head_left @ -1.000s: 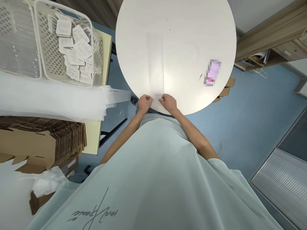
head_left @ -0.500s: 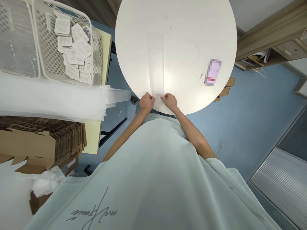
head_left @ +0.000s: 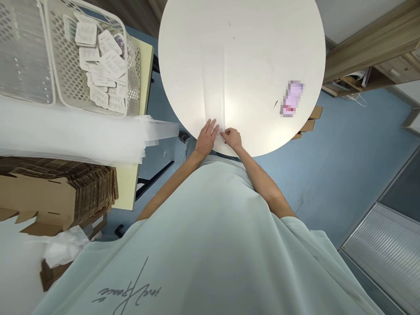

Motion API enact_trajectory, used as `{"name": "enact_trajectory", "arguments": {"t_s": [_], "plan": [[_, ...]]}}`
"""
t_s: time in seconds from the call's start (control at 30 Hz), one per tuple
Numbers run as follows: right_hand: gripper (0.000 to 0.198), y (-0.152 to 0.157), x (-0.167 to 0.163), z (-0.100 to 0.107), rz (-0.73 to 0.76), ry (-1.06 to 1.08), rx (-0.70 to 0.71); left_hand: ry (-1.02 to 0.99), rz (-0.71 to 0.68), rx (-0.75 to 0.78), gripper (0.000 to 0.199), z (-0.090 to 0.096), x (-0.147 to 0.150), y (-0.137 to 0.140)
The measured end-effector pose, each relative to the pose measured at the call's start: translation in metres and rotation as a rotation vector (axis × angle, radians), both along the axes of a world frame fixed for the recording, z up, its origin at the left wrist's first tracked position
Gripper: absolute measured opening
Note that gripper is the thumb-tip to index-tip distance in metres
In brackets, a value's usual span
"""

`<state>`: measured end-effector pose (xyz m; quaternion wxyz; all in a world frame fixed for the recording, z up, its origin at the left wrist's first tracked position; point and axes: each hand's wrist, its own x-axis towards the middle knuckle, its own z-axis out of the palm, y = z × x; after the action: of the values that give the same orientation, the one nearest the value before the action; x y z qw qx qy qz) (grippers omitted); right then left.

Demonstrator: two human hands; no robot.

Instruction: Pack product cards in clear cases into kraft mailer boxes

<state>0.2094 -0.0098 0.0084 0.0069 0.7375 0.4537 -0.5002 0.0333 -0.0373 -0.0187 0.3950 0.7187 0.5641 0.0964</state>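
A long, thin translucent white packing sheet [head_left: 214,83] lies lengthwise on the round white table [head_left: 269,48], its near end close to the table's front edge. My left hand [head_left: 206,138] rests palm down on that near end, fingers stretched forward and slightly spread. Right beside it, my right hand [head_left: 232,138] is closed in a pinch at the sheet's right edge, thumb and forefinger together. Whatever lies on the sheet under my left hand is hidden.
A blurred purple object [head_left: 292,98] lies on the table's right side. On a side table at left are a perforated basket [head_left: 133,74] of white cards [head_left: 113,63], a stack of white sheets [head_left: 72,133] and folded cardboard boxes [head_left: 39,197]. Wooden shelving [head_left: 370,52] stands at right.
My left hand has opened from a pinch and moved forward and right, flat over the sheet's near end. It now covers a small clear piece seen there before. My right hand stays pinched.
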Motion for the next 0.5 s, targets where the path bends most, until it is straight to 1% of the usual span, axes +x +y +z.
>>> {"name": "enact_trajectory", "arguments": {"t_s": [0.13, 0.23, 0.3, 0.37, 0.4, 0.43, 0.5], "plan": [[0.018, 0.000, 0.001, -0.002, 0.005, 0.013, -0.008, -0.042, -0.139, -0.038, 0.067, -0.002, -0.006, -0.009], [0.019, -0.001, 0.001, 0.000, -0.015, 0.037, -0.033, -0.049, -0.190, -0.013, 0.068, -0.001, -0.009, -0.015], [0.022, -0.001, 0.001, 0.001, -0.031, 0.049, -0.031, -0.046, -0.210, 0.006, 0.078, 0.001, -0.011, -0.017], [0.029, -0.001, 0.001, 0.002, -0.047, 0.064, -0.026, -0.024, -0.242, 0.015, 0.092, 0.001, -0.011, -0.016], [0.032, -0.001, 0.002, 0.001, -0.059, 0.074, -0.029, -0.007, -0.259, 0.017, 0.095, 0.001, -0.011, -0.015], [0.035, 0.000, 0.003, 0.000, -0.077, 0.085, -0.034, 0.011, -0.272, 0.018, 0.093, 0.000, -0.011, -0.013], [0.034, 0.002, 0.005, -0.002, -0.116, 0.112, -0.046, 0.043, -0.277, 0.020, 0.080, -0.001, -0.010, -0.009]]}}
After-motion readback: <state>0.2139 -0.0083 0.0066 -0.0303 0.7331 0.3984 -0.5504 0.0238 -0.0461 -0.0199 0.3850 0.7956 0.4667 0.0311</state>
